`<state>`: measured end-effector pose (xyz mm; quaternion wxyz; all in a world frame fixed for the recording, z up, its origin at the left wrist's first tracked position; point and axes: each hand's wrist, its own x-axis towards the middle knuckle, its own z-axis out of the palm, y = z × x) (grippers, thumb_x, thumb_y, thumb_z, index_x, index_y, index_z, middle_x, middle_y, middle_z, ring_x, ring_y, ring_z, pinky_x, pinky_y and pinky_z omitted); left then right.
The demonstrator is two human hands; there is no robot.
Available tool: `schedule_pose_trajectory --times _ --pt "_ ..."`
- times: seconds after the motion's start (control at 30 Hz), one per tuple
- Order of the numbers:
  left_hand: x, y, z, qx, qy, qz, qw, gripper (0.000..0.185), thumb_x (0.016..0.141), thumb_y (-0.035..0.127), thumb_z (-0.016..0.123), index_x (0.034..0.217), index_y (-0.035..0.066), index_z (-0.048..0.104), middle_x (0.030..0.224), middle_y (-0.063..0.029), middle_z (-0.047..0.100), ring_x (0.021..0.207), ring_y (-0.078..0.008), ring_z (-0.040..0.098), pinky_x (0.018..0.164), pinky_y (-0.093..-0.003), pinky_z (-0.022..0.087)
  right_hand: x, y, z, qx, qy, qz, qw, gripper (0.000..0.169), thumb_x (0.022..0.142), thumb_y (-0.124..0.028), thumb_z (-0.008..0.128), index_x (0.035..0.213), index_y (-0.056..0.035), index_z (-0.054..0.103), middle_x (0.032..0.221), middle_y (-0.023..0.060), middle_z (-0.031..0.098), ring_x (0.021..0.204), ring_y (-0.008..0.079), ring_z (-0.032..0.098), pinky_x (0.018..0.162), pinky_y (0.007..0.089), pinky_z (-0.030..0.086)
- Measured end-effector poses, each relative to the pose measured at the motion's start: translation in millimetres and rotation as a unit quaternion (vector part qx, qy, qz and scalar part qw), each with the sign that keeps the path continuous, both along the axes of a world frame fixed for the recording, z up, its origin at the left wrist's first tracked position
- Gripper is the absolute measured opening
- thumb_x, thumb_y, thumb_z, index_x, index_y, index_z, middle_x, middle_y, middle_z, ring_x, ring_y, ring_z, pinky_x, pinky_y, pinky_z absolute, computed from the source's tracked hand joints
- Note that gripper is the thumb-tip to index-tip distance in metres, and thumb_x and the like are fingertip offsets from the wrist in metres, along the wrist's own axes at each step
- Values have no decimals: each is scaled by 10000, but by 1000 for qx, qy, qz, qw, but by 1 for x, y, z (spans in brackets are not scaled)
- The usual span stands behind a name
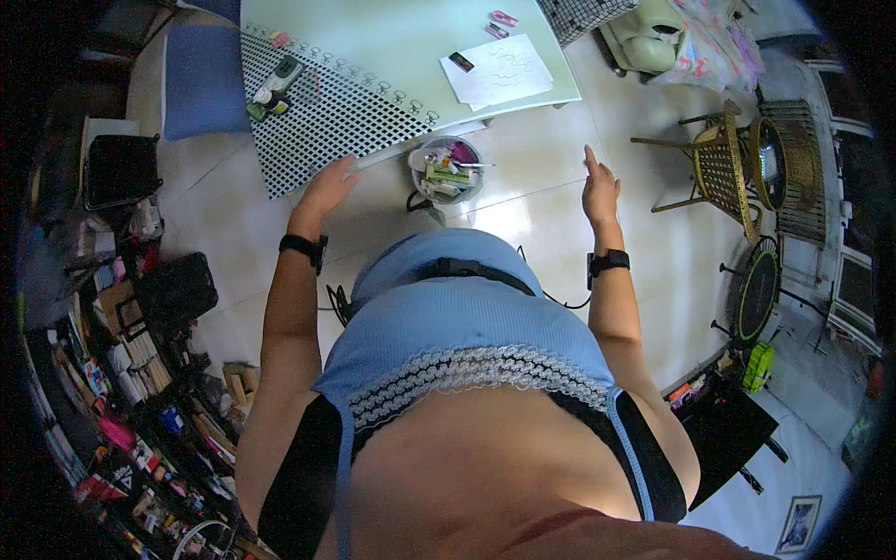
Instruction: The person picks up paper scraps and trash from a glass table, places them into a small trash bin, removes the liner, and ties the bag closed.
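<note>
My left hand (pixel 329 187) is beside the front corner of a black-and-white checked table cover (pixel 308 133), fingers apart and holding nothing. Whether its fingertips touch the table edge, I cannot tell. My right hand (pixel 600 192) hovers over the tiled floor, index finger extended and thumb out, with nothing in it. Between the two hands, close to the table, stands a round clear bin (pixel 448 196) full of packaging and scraps. On the pale green table (pixel 378 42) lie sheets of paper (pixel 500 73) with pen scribbles, and a small black eraser-like block (pixel 461 61) rests on them.
Bottles (pixel 271 100) and a green-and-white box (pixel 285 72) stand on the checked cover. Pink small items (pixel 504 18) lie at the table's far side. A wicker chair (pixel 724 164) and a mini trampoline (pixel 758 294) are at right. Crowded shelves (pixel 140 364) line the left. A dark cable (pixel 339 304) hangs near my waist.
</note>
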<state>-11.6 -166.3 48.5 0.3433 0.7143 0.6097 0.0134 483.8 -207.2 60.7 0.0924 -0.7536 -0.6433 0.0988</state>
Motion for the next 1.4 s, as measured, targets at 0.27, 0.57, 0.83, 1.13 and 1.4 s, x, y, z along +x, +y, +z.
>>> schedule_pose_trajectory --times 0.27,0.57,0.83,1.13,1.4 --pt "74 97 7 62 -90 -124 986 485 851 281 515 1252 24 424 1240 -208 461 1148 -328 442 960 -364 353 4 54 -2 -33 -47 28 998 389 771 -201 600 1151 -158 531 1161 66 540 1137 277 441 958 579 275" --pt "120 136 27 -15 -119 -80 989 475 857 274 529 1264 53 424 1229 -201 476 1134 -315 462 952 -359 364 -28 193 -28 -3 -20 204 979 243 733 -183 617 946 -68 629 902 132 618 885 314 557 788 390 447" --pt "175 143 7 -30 -105 103 989 469 858 235 533 1266 34 423 1234 -190 481 1134 -286 473 941 -347 381 -75 342 -42 88 -58 274 956 262 724 -297 628 762 -38 636 784 119 612 755 281 573 675 382 474" --pt "261 160 5 41 -170 317 932 507 830 196 588 1277 57 394 1211 -159 502 1007 -263 549 849 -346 442 -86 369 -61 98 58 452 885 121 709 -157 571 737 -45 608 758 126 588 811 300 568 702 403 462" --pt "295 194 1 100 -416 428 796 417 810 122 623 1191 31 481 1094 -99 553 934 -165 556 791 -266 461 -78 329 -17 12 251 565 786 295 729 -126 629 998 -42 542 968 138 570 897 330 541 770 394 461"
